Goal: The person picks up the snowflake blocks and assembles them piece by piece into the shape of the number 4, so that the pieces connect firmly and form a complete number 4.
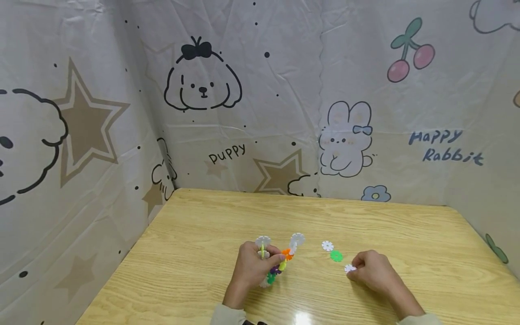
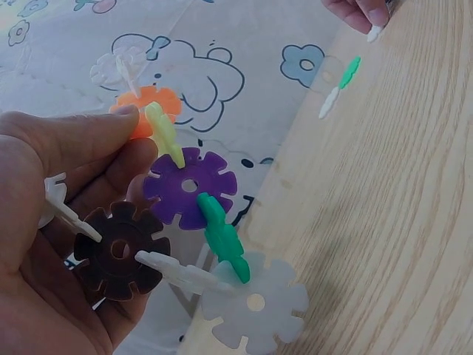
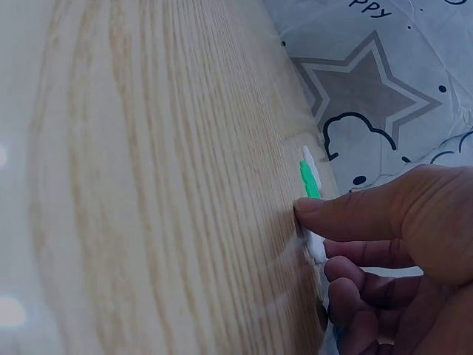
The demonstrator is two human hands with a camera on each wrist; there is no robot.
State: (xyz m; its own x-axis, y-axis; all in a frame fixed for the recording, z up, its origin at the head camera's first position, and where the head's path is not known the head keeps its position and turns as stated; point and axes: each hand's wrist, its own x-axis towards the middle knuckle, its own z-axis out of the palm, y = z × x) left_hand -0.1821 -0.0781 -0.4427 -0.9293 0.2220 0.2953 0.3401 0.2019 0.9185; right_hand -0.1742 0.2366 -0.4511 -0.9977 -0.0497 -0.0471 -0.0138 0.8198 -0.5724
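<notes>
My left hand (image 1: 253, 265) grips a chain of slotted snowflake discs above the table. In the left wrist view the chain shows an orange disc (image 2: 164, 102) by the thumb, then a yellow one (image 2: 164, 133), a purple disc (image 2: 190, 188), a green disc (image 2: 223, 237), a translucent white disc (image 2: 255, 303) and a dark brown disc (image 2: 122, 251). My right hand (image 1: 375, 271) pinches a white disc (image 1: 350, 268) at the tabletop, thumb on its near side. Close to those fingers lie a green disc (image 1: 336, 256) and another white disc (image 1: 327, 245).
The wood-grain table (image 1: 195, 234) reaches back to a pale curtain (image 1: 243, 113) printed with cartoon animals and stars. More curtain (image 1: 81, 189) hangs along the left side, and it also closes off the right side.
</notes>
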